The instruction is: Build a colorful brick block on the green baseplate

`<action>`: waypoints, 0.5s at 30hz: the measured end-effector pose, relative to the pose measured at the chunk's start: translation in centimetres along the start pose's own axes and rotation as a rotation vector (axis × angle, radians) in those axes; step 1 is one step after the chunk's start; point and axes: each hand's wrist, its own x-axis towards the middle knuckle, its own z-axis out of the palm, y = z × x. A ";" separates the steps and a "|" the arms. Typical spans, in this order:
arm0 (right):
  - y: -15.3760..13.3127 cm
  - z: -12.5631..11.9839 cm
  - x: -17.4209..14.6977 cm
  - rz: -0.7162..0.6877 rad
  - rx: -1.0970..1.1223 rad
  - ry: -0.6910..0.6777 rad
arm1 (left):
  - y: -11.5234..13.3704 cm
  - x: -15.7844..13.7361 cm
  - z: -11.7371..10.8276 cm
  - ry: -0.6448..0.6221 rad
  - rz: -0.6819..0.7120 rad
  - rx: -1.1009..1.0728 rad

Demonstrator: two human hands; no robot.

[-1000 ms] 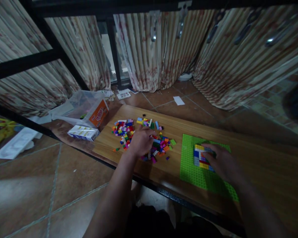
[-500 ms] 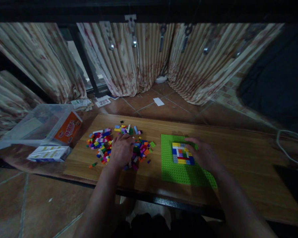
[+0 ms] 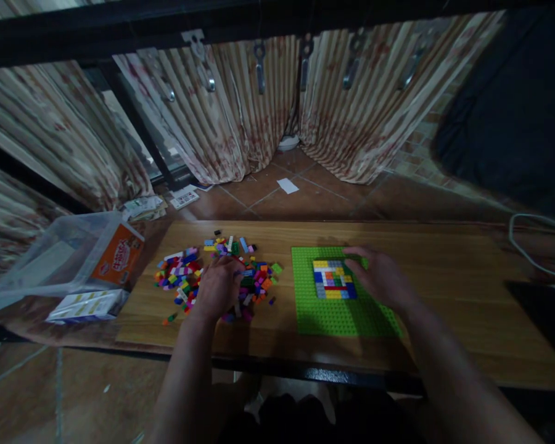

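Observation:
My left hand [image 3: 216, 285] is in the pile of loose toy bricks [image 3: 185, 271], palm down. Its fingers bend toward bricks on the pile's right side; the fingertips are partly hidden, so I cannot see whether a brick is between them. On the green baseplate [image 3: 324, 324] sits a flat square of bricks [image 3: 335, 295] in blue, yellow, grey and white, with red, orange and green ones inside. My right hand [image 3: 374, 274] rests at the right edge of that square, thumb and forefinger apart, with nothing visible in it.
The bricks and baseplate are on a low wooden table [image 3: 444, 296]. To the left stand a clear plastic bin [image 3: 69, 240] with an orange label and a white box [image 3: 87, 306]. A dark flat object [image 3: 541, 314] lies at the right, near a white cable [image 3: 513, 246].
The camera view has shifted and tilted slightly. My left hand stays in the pile, its fingers drawn a little closer together. My right hand remains beside the brick square.

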 end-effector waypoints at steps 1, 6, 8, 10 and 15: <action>0.0 0.0 0.0 0.006 -0.006 0.001 | 0.0 0.0 -0.1 0.000 -0.009 0.000; -0.1 -0.1 0.0 0.020 -0.001 -0.005 | 0.3 0.2 -0.7 0.065 -0.004 -0.083; -0.2 -0.1 0.0 0.030 0.010 -0.003 | 0.8 0.3 -0.7 0.097 0.021 -0.171; -0.4 -0.2 0.0 0.042 0.015 0.001 | 1.9 0.4 -0.4 0.105 0.037 -0.268; -0.9 -0.3 -0.1 0.060 0.046 -0.004 | 6.2 1.0 1.5 0.038 0.150 -0.391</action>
